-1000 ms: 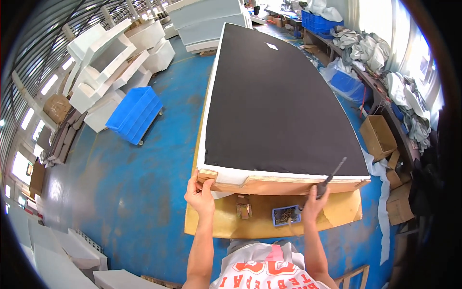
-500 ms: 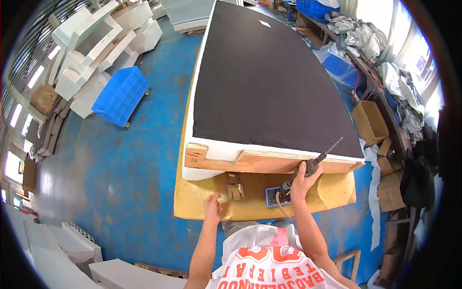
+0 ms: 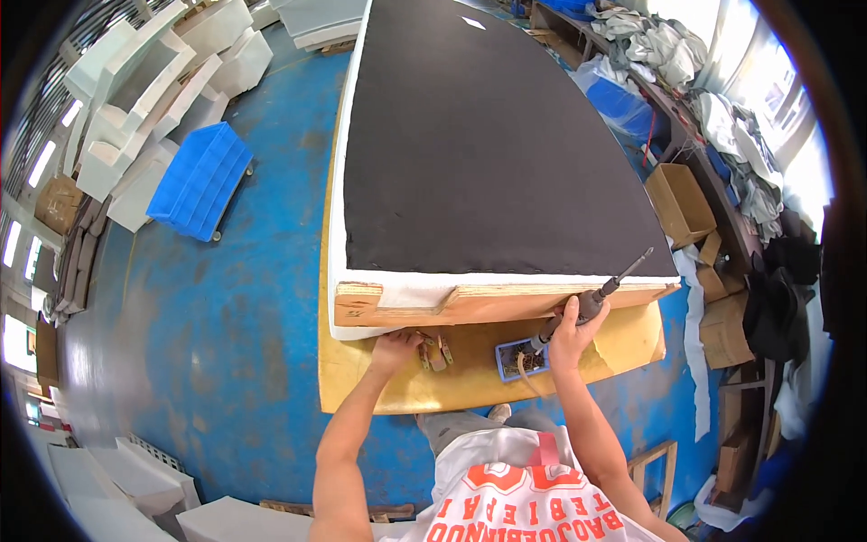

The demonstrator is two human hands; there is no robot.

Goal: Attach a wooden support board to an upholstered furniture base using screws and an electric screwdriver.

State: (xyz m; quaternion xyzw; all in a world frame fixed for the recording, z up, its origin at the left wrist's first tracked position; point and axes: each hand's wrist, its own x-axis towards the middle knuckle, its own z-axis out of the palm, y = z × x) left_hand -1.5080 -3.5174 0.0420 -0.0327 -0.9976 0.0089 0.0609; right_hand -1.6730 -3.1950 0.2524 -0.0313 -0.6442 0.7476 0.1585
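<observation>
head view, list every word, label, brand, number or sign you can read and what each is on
White top: red lettering, legible but upside down in this view; its wording is not copied out here.
Black panel: small white label near the far end; any print is too small to read.
Wooden board: dark mark at the left end, too small and blurred to read.

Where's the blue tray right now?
Head view, below and slightly right of centre: the blue tray sits on the yellow table, between the metal pieces on its left and the right hand on its right.
</observation>
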